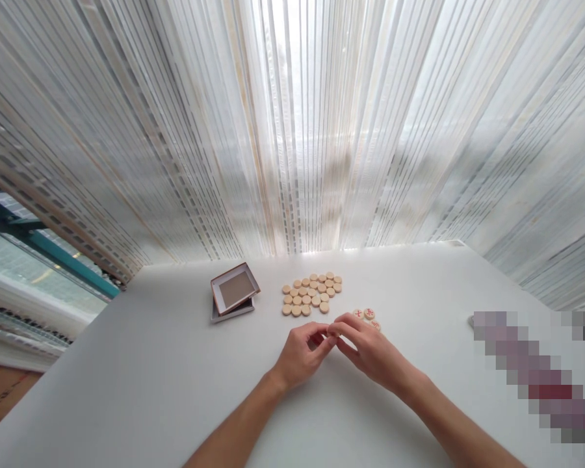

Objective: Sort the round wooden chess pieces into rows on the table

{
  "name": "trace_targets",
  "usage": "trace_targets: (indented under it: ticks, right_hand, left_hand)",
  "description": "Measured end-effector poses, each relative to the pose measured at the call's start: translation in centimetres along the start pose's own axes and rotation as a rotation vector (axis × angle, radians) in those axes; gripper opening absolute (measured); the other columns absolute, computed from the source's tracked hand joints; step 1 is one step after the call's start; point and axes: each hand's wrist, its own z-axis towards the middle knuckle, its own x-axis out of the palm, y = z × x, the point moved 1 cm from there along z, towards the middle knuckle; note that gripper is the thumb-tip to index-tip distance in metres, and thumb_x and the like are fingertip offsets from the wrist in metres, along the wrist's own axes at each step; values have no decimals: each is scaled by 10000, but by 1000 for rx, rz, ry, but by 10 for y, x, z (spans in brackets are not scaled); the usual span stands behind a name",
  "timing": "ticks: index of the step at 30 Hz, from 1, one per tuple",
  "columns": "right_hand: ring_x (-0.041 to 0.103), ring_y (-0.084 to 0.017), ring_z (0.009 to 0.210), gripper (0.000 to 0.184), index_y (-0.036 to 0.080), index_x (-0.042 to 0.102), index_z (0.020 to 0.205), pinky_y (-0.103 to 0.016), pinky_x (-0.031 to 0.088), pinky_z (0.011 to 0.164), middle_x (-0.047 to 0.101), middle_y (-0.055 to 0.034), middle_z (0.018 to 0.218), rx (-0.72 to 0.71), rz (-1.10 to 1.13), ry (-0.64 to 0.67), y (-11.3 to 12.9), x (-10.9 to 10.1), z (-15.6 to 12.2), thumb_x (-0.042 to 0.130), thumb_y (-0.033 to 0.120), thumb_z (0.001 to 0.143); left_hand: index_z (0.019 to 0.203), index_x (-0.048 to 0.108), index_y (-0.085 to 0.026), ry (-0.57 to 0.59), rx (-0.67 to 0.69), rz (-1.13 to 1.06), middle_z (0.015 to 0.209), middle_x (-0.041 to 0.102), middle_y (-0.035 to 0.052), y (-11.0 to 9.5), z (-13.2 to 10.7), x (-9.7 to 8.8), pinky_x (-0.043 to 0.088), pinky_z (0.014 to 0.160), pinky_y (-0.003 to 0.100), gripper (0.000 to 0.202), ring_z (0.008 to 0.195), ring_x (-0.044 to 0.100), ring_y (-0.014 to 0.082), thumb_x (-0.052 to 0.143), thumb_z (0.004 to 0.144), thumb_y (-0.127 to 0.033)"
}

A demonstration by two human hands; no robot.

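Observation:
My left hand [306, 351] and my right hand [365, 344] meet at the fingertips above the white table. Both are closed in a pinch around a small Chinese chess piece [335, 334], mostly hidden by the fingers. Just beyond my right hand lie a few round pieces with red characters facing up, one of them a Chinese chess piece [369, 313] in full view; another is partly covered by the hand. Past my left hand, several plain wooden discs [306, 292] lie flat in uneven rows, no characters showing on their upper sides.
An open box [235, 286] sits at the back left, one half tilted on top of a box half [233, 313]. The white table [175, 377] ends at a striped sheer curtain [292, 162]. A pixelated long object [541, 377] lies at the right. A cardboard box [10, 396] stands lower left.

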Motion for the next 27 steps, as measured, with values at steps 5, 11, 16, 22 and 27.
trace_targets:
  ticks: [5,11,16,22,27]
  right_hand:
    - [650,-187,877,239,241,617,1159,-314,558,752,642,-85,1020,-34,-13,-33,-4,1,-15,489,130,991]
    - [665,-187,914,283,242,624,1212,-309,580,774,644,-97,1064,-89,22,-102,-6,4,-17,523,119,977]
    - [673,-201,954,343,252,596,1267,-320,586,801,657,-95,1088,-75,61,-91,-6,3,-15,510,97,974]
    - [674,-204,933,344,277,587,1283,-333,583,789,663,-80,1068,-31,85,-70,-3,4,-14,530,126,979]
    - [667,-203,961,363,288,574,1307,-344,577,819,657,-78,1078,-20,91,-68,-7,6,-14,544,138,978]
  left_hand:
    - [1054,743,-183,44,35,48,886,730,63,-1,-2,1,508,677,266,297,714,614,159,612,936,-422]
    - [1043,735,-151,18,4,31,904,733,78,-2,-2,1,510,687,257,312,728,616,159,654,907,-420]
    - [1084,743,-157,25,-25,-14,878,731,72,0,-1,0,502,664,246,326,706,628,151,616,939,-420]
    - [1098,750,-171,60,-67,-97,884,742,70,3,-2,1,505,628,241,346,643,633,136,569,967,-435]
    - [1123,734,-162,58,-70,-98,841,734,67,6,-2,2,506,631,246,345,648,637,144,586,960,-426]
